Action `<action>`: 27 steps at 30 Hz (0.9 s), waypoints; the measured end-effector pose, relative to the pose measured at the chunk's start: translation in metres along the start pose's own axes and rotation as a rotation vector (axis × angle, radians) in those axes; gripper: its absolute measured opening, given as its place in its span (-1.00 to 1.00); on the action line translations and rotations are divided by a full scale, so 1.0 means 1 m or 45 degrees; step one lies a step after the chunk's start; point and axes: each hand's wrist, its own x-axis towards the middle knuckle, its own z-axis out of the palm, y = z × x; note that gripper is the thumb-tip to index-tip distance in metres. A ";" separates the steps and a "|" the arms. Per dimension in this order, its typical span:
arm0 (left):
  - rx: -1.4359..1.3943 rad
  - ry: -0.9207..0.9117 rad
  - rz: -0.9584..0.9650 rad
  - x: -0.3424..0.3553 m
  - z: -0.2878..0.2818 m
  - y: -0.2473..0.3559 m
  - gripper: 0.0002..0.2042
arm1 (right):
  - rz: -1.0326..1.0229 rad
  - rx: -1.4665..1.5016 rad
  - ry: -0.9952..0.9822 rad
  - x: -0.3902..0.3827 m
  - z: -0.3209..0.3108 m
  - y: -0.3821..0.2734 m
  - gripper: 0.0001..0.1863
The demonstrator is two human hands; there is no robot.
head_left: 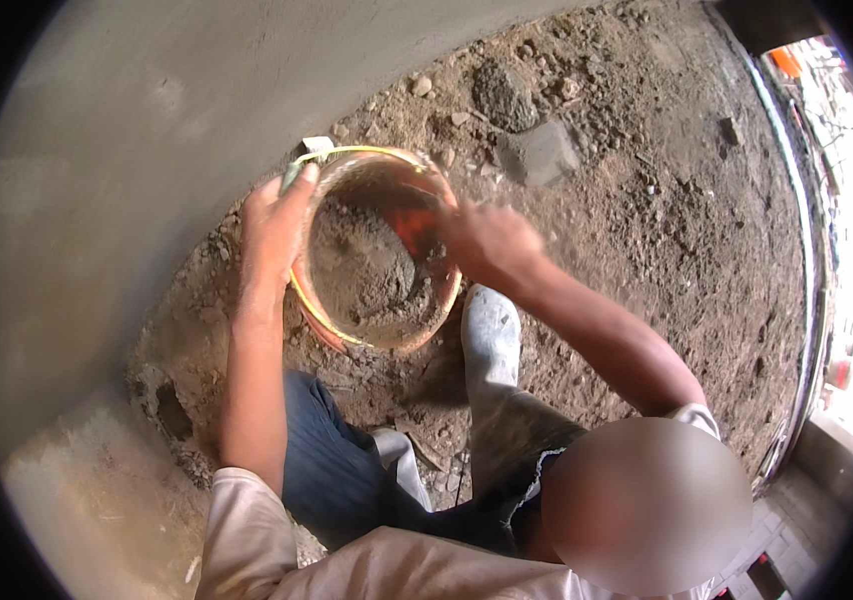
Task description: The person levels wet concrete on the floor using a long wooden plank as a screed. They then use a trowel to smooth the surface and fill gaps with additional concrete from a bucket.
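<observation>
An orange bucket (325, 325) with a yellow rim edge stands on the dirt, tilted slightly, with wet grey mortar (362, 258) inside. My left hand (277, 222) is closed on the bucket's left rim, its thumb pointing up along the edge. At the right rim, my right hand (492, 240) is curled into a fist and smeared by motion. A thin dark shape by its fingers reaches over the bucket's mouth, too blurred to name. My fingertips on that side are hidden.
A smooth grey wall (147, 130) rises on the left. Rubble, a dark lump (505, 97) and a flat grey slab (539, 153) lie beyond the bucket. My pale, mud-stained boot (493, 330) stands close to the bucket's near right side. A white pipe-like line (792, 165) runs along the right.
</observation>
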 end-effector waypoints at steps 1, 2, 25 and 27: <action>0.068 -0.038 0.013 -0.010 0.013 0.011 -0.56 | -0.006 0.031 -0.054 0.008 0.030 -0.008 -0.65; 0.071 0.008 0.002 -0.014 0.013 0.010 -0.56 | -0.014 0.062 -0.094 0.015 0.054 -0.015 -0.65; -0.284 0.157 -0.067 -0.007 -0.029 -0.034 -0.55 | -0.226 1.541 -0.307 -0.055 0.047 -0.073 -0.55; -0.315 0.165 -0.043 0.002 -0.036 -0.035 -0.52 | -0.153 1.622 -0.373 -0.065 0.035 -0.070 -0.56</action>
